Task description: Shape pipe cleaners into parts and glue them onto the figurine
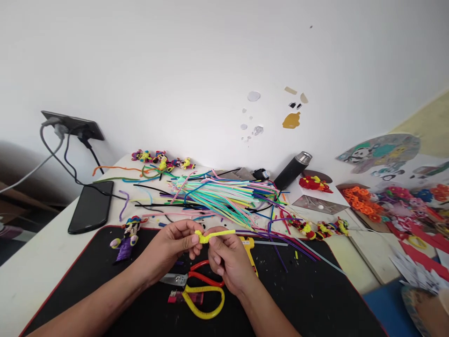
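Observation:
Between my two hands is a yellow pipe cleaner (pixel 220 233), bent and coiled at its left end with a straight tail pointing right. My left hand (pixel 177 241) pinches the coiled end between thumb and fingers. My right hand (pixel 228 257) is closed on the same piece near where the straight tail begins. Under my hands on the black mat lie scissors (pixel 205 309) with one red and one yellow handle, a pink-red lighter (pixel 175 296) and a yellow glue gun (pixel 248 242), partly hidden by my right hand. A purple pipe-cleaner figure (pixel 124 248) lies left of my left forearm.
A heap of pipe cleaners (pixel 217 196) in many colours spreads behind the mat (pixel 298 299). A phone (pixel 90 208) lies at left, its cable running to the wall sockets (pixel 72 125). A black flask (pixel 293 169), a white box (pixel 319 201) and small figures (pixel 324 229) stand at right.

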`<action>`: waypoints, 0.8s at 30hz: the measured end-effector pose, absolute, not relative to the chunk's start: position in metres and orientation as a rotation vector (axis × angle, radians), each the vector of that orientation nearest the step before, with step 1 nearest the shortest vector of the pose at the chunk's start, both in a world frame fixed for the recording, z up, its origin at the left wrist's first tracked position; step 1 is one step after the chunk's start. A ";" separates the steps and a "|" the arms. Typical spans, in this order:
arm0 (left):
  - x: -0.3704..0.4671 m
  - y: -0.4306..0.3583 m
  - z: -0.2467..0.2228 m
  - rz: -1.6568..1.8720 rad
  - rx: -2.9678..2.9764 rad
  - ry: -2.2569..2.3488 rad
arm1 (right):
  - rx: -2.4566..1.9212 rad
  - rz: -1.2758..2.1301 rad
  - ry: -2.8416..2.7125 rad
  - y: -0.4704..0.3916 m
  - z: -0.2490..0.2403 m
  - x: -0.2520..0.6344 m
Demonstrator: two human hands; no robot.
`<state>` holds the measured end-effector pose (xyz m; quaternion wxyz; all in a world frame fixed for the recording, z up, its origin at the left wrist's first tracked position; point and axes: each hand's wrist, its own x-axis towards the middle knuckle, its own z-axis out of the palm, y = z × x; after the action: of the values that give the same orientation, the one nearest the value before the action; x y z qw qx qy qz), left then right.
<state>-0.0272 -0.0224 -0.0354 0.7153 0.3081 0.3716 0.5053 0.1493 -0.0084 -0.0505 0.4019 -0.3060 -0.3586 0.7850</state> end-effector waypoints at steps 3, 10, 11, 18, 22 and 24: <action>-0.025 -0.027 -0.038 1.109 0.649 0.796 | -0.787 1.975 -0.912 -0.010 -0.053 0.152; -0.023 -0.030 -0.037 1.122 0.707 0.803 | -0.787 1.970 -0.943 -0.014 -0.051 0.157; -0.022 -0.031 -0.038 1.130 0.730 0.814 | -0.780 1.972 -0.950 -0.014 -0.051 0.158; -0.022 -0.034 -0.039 1.157 0.811 0.861 | -0.765 1.962 -0.974 -0.014 -0.055 0.162; -0.022 -0.035 -0.040 1.124 0.840 0.810 | -0.767 1.976 -0.956 -0.014 -0.057 0.163; -0.023 -0.035 -0.041 1.120 0.854 0.806 | -0.760 1.984 -0.951 -0.014 -0.057 0.163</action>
<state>-0.0231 -0.0353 -0.0411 0.6884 0.3817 0.3604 0.5006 0.1626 -0.0142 -0.0565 0.3958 -0.2997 -0.3751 0.7829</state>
